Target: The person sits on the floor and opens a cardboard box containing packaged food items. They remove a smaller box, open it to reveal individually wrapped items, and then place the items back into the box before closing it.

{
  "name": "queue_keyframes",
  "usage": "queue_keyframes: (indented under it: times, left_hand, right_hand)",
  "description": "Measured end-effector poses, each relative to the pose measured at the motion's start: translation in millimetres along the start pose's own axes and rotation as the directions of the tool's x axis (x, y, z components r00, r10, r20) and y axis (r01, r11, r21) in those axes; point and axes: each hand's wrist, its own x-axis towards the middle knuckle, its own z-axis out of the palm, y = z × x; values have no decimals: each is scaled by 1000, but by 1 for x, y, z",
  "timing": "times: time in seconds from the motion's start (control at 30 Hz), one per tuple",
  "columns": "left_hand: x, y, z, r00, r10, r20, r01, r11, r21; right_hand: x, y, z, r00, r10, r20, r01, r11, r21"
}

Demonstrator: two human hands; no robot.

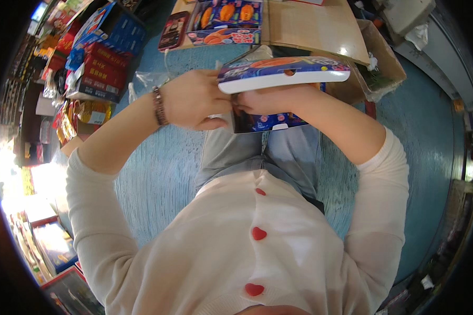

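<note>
A blue printed cardboard box is held over my lap with its lid raised and the lid's white tuck flap towards me. Blue snack packets show inside it. My left hand grips the box's left side, some fingers going out of sight behind the lid. Under the lid, my right hand reaches into the box towards its left inner wall. Its fingertips are partly hidden, so whether they hold anything does not show.
Ahead on a wooden table stands an open display box of similar packets, beside a phone on a white cable. An open carton is at the right. Stacked red boxes and an oil bottle stand left.
</note>
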Motion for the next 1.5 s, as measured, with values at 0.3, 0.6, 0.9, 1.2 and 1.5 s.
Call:
queue_keyframes:
  times: [0.3, 0.6, 0.9, 1.2, 1.5]
  left_hand:
    - [-6, -1, 3, 997, 43, -62, -38, 996, 86]
    - [4, -3, 4, 995, 12, -101, 5, 986, 169]
    - [11, 12, 4, 887, -461, -19, 444, 864, -236]
    - [7, 2, 15, 997, -71, -35, 74, 992, 98]
    - [9, -5, 13, 996, -70, 61, 61, 987, 146]
  right_hand:
    - [2, 5, 8, 979, 161, 123, -180, 971, 155]
    - [9, 13, 37, 998, -35, 50, 37, 998, -48]
    - [-2, -5, 4, 864, 313, 395, -445, 842, 304]
    - [17, 7, 70, 984, 172, -35, -164, 973, 164]
    - [18, 11, 56, 990, 138, 23, -139, 989, 55]
